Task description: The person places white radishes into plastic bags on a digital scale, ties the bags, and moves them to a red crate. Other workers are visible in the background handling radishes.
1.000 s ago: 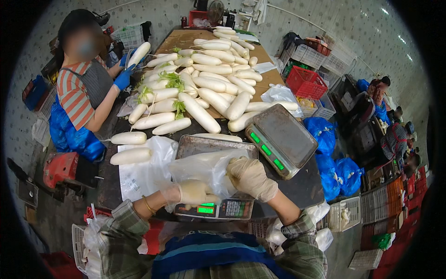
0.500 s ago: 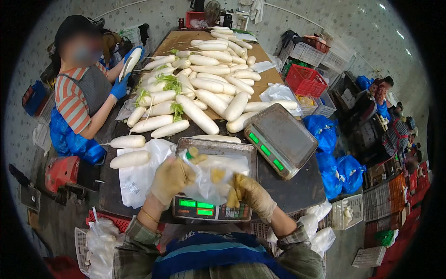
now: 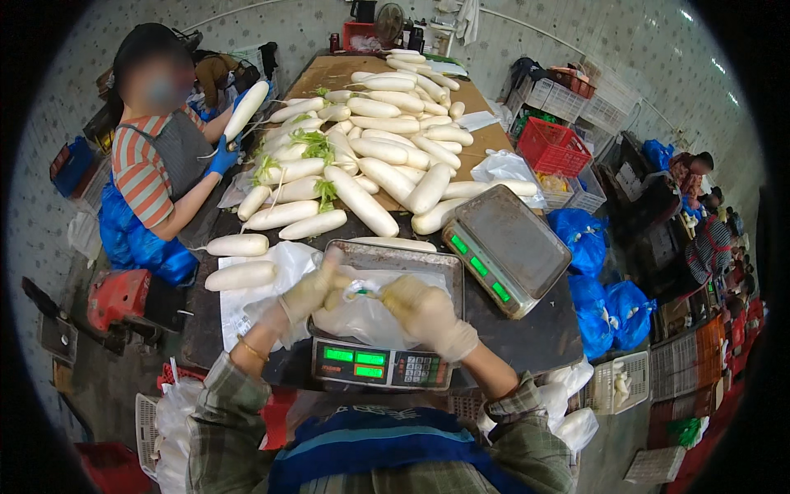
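Both my hands wear pale gloves with yellowed fingers. They meet over a clear plastic bag [image 3: 370, 323] lying on the metal tray of a digital scale [image 3: 459, 288] in front of me. My left hand [image 3: 306, 295], blurred by motion, is closed on the gathered end of the bag at its left. From the right, my right hand [image 3: 421, 311] grips the same gathered part with its fingers bent. A small green and white bit [image 3: 359, 288] shows between the hands; its kind is unclear. What the bag holds is pale and hard to make out.
A pile of white radishes [image 3: 362, 193] covers the table beyond the scale. A second scale [image 3: 510, 243] stands at the right. Two radishes and flat plastic bags [image 3: 239, 317] lie at the left. A co-worker [image 3: 164, 156] in blue gloves holds a radish. Blue bags [image 3: 586, 313] stand beyond the right edge.
My hands have come closer together over the bag, the right moving left and up. The bag's end is now bunched between them. The co-worker's radish is held more upright.
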Demonstrator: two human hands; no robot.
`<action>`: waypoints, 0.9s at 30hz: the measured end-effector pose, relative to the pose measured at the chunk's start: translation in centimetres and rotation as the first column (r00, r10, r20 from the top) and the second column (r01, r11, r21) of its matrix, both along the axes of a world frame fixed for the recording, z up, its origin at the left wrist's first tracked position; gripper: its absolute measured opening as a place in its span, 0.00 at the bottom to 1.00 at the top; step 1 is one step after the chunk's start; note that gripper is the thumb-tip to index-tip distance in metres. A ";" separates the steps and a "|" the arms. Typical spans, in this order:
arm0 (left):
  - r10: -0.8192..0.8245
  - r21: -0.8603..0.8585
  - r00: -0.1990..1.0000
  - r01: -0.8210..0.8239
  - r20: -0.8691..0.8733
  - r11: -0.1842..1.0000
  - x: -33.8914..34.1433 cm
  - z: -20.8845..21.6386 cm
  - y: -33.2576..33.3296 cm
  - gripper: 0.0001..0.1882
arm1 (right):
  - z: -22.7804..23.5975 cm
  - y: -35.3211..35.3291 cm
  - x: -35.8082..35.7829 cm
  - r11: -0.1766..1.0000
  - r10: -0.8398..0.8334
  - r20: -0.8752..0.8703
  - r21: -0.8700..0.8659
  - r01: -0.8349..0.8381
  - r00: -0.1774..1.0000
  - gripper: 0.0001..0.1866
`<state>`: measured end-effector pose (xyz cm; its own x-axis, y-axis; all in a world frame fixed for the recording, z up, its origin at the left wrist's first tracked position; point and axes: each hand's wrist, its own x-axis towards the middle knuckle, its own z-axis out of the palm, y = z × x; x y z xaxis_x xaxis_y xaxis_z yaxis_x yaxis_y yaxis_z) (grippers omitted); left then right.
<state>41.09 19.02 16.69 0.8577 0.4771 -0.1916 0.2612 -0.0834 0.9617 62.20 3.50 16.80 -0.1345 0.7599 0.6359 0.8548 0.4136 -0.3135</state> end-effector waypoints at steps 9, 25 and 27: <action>0.397 -0.726 0.904 -0.166 0.158 0.667 4.2 0.7 1.3 0.56 | -2.0 -2.2 -0.1 0.888 -0.174 -0.300 -0.459 0.018 0.938 0.10; 0.294 0.783 0.929 -0.353 0.227 0.512 6.7 -3.6 -8.4 0.08 | 1.4 -6.2 -1.1 0.903 -0.104 -0.968 -0.188 -0.387 0.227 0.24; 0.403 0.769 0.867 -0.464 0.293 0.440 6.6 -1.4 -10.2 0.07 | 2.7 -5.4 -1.0 0.934 -0.033 -0.976 -0.107 -0.341 0.215 0.27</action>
<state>47.67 8.80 15.28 0.4876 0.7090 0.5094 0.4388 -0.7035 0.5591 61.22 -1.94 19.45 0.2935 0.9406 0.1708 -0.2442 0.2465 -0.9379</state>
